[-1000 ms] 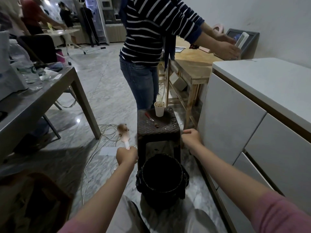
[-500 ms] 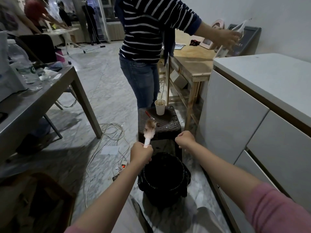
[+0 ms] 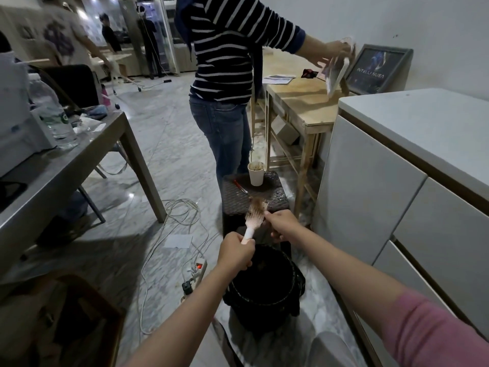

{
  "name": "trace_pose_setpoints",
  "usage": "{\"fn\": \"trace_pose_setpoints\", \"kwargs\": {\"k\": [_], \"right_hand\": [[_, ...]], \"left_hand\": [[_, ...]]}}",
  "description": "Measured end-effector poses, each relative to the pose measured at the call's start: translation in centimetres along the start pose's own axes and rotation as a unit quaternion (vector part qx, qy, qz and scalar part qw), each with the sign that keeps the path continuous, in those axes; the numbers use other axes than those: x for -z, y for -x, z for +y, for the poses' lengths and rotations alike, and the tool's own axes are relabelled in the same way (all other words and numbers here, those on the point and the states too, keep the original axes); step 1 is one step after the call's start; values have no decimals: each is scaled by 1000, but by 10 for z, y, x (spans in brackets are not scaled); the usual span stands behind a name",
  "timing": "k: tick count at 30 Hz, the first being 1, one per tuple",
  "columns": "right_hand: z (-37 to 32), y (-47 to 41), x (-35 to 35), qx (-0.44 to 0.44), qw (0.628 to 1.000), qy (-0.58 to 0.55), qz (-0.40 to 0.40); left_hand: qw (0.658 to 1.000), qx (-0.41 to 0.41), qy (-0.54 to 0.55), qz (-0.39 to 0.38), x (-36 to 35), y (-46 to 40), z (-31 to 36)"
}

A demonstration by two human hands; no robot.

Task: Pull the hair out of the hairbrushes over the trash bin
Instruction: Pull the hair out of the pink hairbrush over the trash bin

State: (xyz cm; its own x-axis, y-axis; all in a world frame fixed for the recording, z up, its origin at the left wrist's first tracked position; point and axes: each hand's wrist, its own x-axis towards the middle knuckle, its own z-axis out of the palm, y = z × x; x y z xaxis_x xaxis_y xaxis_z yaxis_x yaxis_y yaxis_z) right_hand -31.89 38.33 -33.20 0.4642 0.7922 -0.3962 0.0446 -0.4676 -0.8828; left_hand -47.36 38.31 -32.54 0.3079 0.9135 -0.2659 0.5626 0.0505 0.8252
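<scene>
My left hand (image 3: 235, 252) grips the pale pink handle of a hairbrush (image 3: 253, 219), which stands upright above the far rim of the black trash bin (image 3: 264, 295). A tuft of brown hair (image 3: 258, 204) clings to the top of the brush head. My right hand (image 3: 281, 224) is at the brush's right side, with its fingertips pinching at the hair and bristles. The bin stands on the floor between my knees, lined with a black bag.
A dark woven stool (image 3: 254, 198) behind the bin carries a paper cup (image 3: 256, 174) and a red pen (image 3: 240, 186). A person in a striped top (image 3: 225, 75) stands beyond it. White cabinets (image 3: 383, 194) are right, a grey table (image 3: 66, 168) left, cables and a power strip (image 3: 194, 274) on the floor.
My left hand has brought the brush rightward from beside the stool to above the bin. My right hand has moved in from the stool's corner and now touches the brush head.
</scene>
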Motion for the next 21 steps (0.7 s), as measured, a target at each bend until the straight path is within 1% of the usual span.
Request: {"fn": "trace_pose_setpoints", "kwargs": {"k": [7, 12, 16, 19, 21], "right_hand": [[4, -2, 7, 60, 995, -41, 73], [6, 3, 10, 105, 991, -61, 64], [0, 6, 13, 97, 987, -119, 39], [-6, 7, 16, 83, 977, -194, 42], [-10, 9, 20, 76, 970, -224, 55]], "left_hand": [[998, 36, 43, -13, 3, 1, -8], [993, 84, 78, -2, 5, -4, -13], [984, 133, 118, 14, 10, -11, -19], [973, 158, 161, 49, 17, -13, -27], [965, 172, 180, 85, 23, -14, -34]]}}
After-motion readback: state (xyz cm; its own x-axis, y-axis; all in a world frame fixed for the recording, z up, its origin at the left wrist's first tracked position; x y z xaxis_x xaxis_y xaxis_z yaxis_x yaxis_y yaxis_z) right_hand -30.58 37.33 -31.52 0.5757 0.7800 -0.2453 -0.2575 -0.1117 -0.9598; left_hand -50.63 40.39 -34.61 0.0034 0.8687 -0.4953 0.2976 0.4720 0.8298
